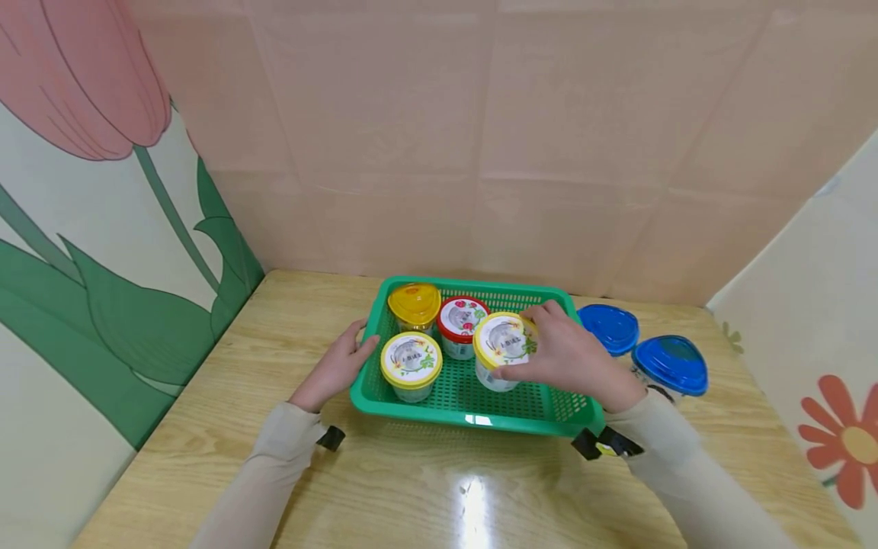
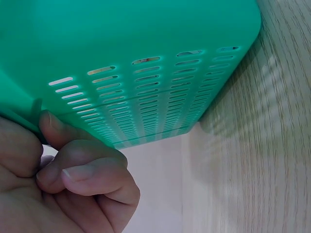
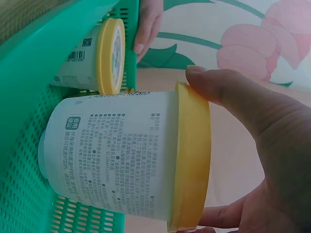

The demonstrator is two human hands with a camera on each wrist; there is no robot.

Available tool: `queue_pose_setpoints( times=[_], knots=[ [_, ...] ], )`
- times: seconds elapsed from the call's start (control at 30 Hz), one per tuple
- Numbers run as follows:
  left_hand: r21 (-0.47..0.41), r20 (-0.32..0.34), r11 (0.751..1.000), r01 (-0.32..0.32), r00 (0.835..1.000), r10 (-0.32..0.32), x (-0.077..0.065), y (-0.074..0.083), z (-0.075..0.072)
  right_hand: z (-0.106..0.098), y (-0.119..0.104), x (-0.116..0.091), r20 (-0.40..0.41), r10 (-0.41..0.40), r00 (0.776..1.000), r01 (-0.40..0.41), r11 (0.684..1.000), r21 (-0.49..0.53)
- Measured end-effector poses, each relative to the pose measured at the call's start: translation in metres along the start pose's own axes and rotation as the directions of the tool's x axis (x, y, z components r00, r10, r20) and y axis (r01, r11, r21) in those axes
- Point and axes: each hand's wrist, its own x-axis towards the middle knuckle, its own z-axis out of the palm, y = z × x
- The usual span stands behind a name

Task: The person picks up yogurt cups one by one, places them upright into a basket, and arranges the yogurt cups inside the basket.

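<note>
My right hand [image 1: 575, 357] holds a white tub with a yellow lid [image 1: 503, 345] by its lid, over the right half of a green plastic basket [image 1: 425, 410]. In the right wrist view, thumb and fingers span the lid of this tub [image 3: 116, 155], and small printed text covers its side. My left hand [image 1: 339, 369] grips the basket's left rim; the left wrist view shows its curled fingers [image 2: 97, 174] at the slotted wall. Inside the basket are another yellow-lidded tub [image 1: 411, 362], a red-lidded tub [image 1: 463, 324] and a cup with an orange-yellow lid [image 1: 414, 305].
Two containers with blue lids stand just right of the basket: one farther back [image 1: 610, 328], one nearer [image 1: 671, 366]. The wooden table [image 1: 384, 488] meets a pinkish back wall [image 1: 411, 191]. Flower-patterned panels [image 1: 850, 442] flank both sides.
</note>
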Motion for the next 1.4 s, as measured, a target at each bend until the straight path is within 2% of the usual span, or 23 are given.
queue_pose_setpoints(
  times=[0.47,0.7,1.03,1.4],
  knots=[
    [-0.001,0.007,1.0,0.014,1.0,-0.014,0.001,-0.001,0.0,0.016,-0.008,0.012,0.092,-0.083,0.992,0.082,0.997,0.015],
    [0.0,-0.024,1.0,0.004,1.0,-0.004,0.019,-0.037,0.002,0.022,-0.011,0.017,0.124,-0.106,0.987,0.106,0.994,0.01],
    [-0.007,-0.023,1.0,-0.014,1.0,0.013,0.02,-0.039,0.002,0.031,-0.018,0.025,0.192,-0.118,0.974,0.121,0.993,-0.007],
    [-0.009,-0.024,1.0,-0.011,1.0,0.011,0.019,-0.038,0.002,0.035,-0.02,0.031,0.22,-0.143,0.965,0.155,0.987,-0.036]
  ],
)
